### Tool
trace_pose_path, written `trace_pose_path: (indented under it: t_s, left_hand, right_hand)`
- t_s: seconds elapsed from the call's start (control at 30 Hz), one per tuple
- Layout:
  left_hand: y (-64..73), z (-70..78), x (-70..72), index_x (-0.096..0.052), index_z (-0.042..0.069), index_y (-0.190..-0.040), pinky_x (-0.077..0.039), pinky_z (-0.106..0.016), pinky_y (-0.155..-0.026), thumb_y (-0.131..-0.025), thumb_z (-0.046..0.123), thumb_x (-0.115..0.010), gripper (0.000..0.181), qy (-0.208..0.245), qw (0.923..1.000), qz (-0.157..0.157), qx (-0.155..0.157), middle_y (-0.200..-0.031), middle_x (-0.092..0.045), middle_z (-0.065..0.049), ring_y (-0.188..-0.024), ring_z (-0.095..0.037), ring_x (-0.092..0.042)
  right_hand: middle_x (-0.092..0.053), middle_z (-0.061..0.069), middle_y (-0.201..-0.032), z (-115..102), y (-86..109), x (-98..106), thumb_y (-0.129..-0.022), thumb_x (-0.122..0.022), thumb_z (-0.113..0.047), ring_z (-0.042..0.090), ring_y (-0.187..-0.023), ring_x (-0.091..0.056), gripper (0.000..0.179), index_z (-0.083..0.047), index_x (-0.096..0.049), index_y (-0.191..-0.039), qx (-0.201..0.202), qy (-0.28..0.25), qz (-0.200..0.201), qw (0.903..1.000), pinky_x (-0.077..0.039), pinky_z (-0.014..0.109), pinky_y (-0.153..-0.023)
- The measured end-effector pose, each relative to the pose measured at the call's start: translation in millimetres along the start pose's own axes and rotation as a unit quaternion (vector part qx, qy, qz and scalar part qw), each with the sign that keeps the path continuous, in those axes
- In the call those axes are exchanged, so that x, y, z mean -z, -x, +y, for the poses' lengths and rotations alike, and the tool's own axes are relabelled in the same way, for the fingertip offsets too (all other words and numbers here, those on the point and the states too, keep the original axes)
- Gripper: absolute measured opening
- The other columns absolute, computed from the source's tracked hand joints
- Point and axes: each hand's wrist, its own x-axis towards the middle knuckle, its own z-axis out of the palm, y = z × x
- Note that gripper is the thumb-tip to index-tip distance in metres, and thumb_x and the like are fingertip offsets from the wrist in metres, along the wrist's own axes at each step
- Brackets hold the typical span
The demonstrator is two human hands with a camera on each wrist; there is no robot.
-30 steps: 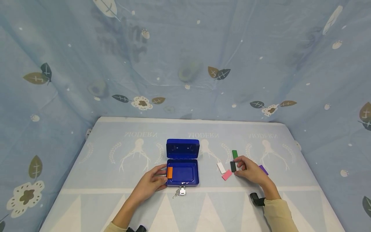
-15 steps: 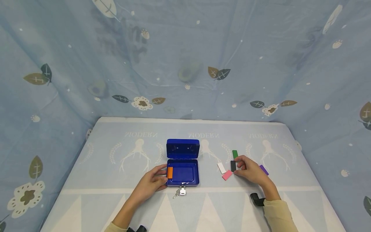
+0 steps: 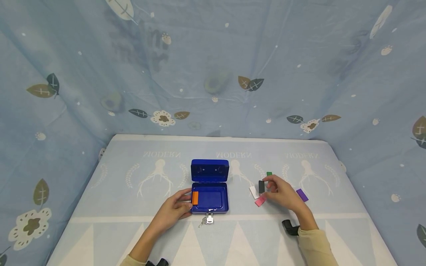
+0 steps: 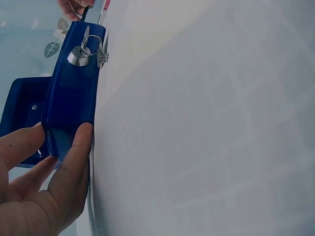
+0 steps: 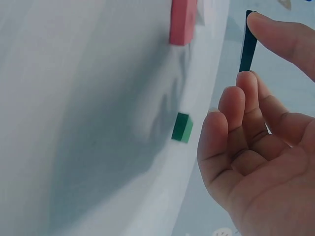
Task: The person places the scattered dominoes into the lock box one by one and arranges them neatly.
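Note:
A blue cash box stands with its lid raised; an orange block lies inside along the left wall. My left hand holds the box at its left side, and in the left wrist view the digits span its corner from rim to base. Keys hang from the lock on the front. My right hand pinches a black block upright between thumb and fingertips, clear of the tabletop in the right wrist view. Beneath and beside it lie a white block and a pink block.
Behind the right hand lies a green block, partly hidden by the fingers in the head view. Right of that hand is a purple block. A patterned cloth covers the table, and a blue leaf-print curtain surrounds it.
My right hand has lifted the black block and moved it left, over the pink and white blocks. The green block is now more covered. My left hand and the box have stayed put.

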Motion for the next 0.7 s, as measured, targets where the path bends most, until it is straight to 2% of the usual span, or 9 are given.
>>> trace_pose_path:
  t_s: [0.4, 0.7]
  left_hand:
    - [0.2, -0.6, -0.5, -0.046, 0.002, -0.147, -0.061, -0.038, -0.083, -0.095, 0.001, -0.066, 0.056, -0.004, 1.0000, 0.007, 0.002, -0.135, -0.051, -0.029, -0.111, -0.035, -0.063]
    - [1.6, 0.6, -0.1, -0.043, 0.000, -0.148, -0.061, -0.039, -0.084, -0.096, 0.001, -0.065, 0.057, 0.007, 1.0000, 0.000, -0.002, -0.136, -0.050, -0.030, -0.113, -0.037, -0.062]
  right_hand:
    - [-0.058, 0.007, -0.095, -16, -0.8, -11, -0.080, -0.082, -0.005, 0.016, -0.078, -0.053, 0.046, -0.003, -0.061, -0.121, 0.035, -0.010, 0.012, 0.9992, -0.048, 0.025, -0.064]
    - [-0.058, 0.005, -0.092, -34, -2.1, -22, -0.079, -0.085, -0.007, 0.019, -0.078, -0.054, 0.046, -0.004, -0.062, -0.119, 0.057, -0.020, 0.016, 0.9980, -0.049, 0.024, -0.067]
